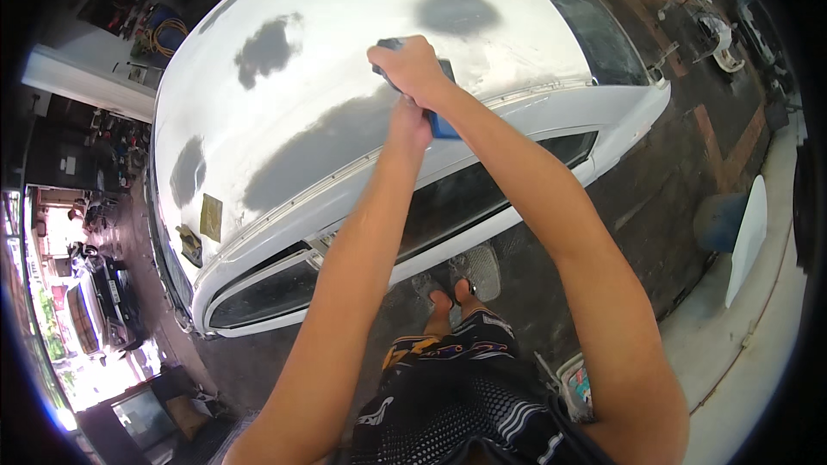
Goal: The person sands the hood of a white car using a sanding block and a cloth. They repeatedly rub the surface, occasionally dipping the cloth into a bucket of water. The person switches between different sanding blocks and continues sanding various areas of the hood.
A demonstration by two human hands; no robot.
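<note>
Both my hands are together over the near side of a white car roof with grey patches. My right hand is closed around the far end of a blue-and-dark block-shaped hand tool, its thumb to the left. Just nearer, my left hand is closed against the tool's blue near part, its fingers mostly hidden by my right hand and wrist. The tool lies close to a long grey patch along the roof edge. How much of its underside touches the roof is hidden.
A folded olive sheet and a crumpled piece lie on the roof's left end. I stand beside the car's side windows. A blue drum and white panel are at right; another vehicle is far left.
</note>
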